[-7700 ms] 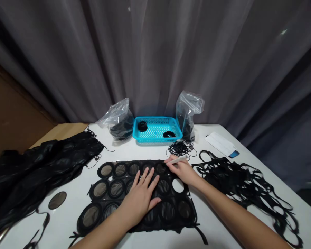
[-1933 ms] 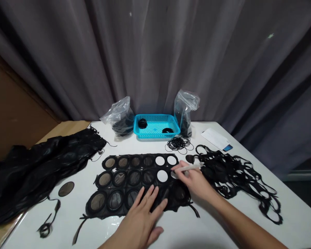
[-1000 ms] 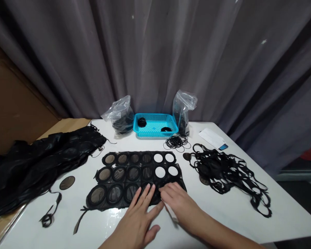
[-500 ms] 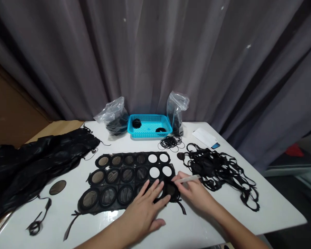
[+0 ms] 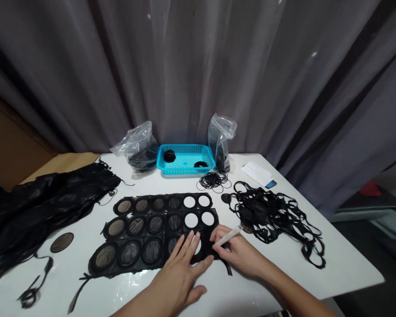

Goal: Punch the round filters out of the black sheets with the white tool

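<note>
A: Where is the black sheet (image 5: 135,235) laid?
B: It is spread flat on the white table (image 5: 267,286), with rows of round rings; white shows through four openings at its two o'clock, and another is partly covered by the left hand (image 5: 181,275).

A: How is each hand held?
B: The left is laid palm-down on the near row, fingers slightly apart, with nothing gripped. By the right hand (image 5: 232,251), a pale pen-like tool (image 5: 229,236) is pinched between fingertips at the sheet's four o'clock.

A: What is seen around the sheet?
B: Dark fabric (image 5: 53,193) is heaped at ten o'clock, a loose disc (image 5: 62,242) is placed at nine, black offcuts (image 5: 273,213) are tangled at three, and a blue basket (image 5: 185,171) is set at one.
</note>
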The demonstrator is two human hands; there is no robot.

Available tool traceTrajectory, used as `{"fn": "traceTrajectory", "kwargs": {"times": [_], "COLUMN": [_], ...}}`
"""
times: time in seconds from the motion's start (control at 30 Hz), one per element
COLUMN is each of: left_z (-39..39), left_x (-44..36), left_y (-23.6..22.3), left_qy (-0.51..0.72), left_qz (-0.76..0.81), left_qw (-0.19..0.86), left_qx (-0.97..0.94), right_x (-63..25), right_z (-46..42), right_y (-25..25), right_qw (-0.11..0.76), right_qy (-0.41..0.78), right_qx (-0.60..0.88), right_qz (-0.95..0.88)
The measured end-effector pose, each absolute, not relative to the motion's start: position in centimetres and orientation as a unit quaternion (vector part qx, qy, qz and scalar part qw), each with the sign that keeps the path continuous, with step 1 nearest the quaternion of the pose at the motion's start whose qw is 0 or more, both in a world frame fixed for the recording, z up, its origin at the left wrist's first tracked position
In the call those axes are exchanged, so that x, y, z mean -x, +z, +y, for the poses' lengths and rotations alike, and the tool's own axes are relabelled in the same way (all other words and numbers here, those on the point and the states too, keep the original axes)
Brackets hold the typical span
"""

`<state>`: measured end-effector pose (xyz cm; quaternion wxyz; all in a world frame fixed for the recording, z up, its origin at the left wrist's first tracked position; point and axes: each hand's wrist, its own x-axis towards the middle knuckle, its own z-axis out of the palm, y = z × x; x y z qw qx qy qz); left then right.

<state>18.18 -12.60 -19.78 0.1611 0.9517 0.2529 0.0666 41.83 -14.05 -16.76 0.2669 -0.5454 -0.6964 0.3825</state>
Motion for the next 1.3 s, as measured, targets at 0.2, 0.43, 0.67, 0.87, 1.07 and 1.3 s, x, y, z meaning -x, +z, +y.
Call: {"fn": "traceTrajectory", "kwargs": {"times": [0.2,0.43,0.67,0.87,1.07,1.3], "left_z": [-12.5,-12.5,-12.7,-12.9,-13.1,-14.6], "left_x": [-18.2,-18.2,-18.1,-18.1,-20.6,-23.2], "left_y": [-19.7,-19.9,-20.4,-19.8,-18.7,-19.4], "left_qy": [0.058,0.058,0.078,0.066,0.02,0.026], "left_qz": [0.253,0.255,0.251,0.258,0.239,0.082], "left_qw": [0.177,0.16,0.148,0.167,0.202,0.373], "left_qx": [-0.949,-0.952,-0.953,-0.949,-0.95,-0.924], "right_x": [-41.8,-42.0,-40.1,-46.4,-56.2,-53.4], "right_z": [-14.0,-13.8,-15.8,-13.6,-12.3,-12.1], "right_y": [-17.0,-16.4,-18.9,-19.4,-19.2,-17.1], "right_qw": [0.264,0.252,0.204,0.351,0.303,0.379], "right_qy": [0.394,0.377,0.196,0.035,0.005,-0.048], "right_qx": [0.543,0.545,0.523,0.679,0.786,0.719], "right_qz": [-0.693,-0.705,-0.804,-0.644,-0.54,-0.581]}}
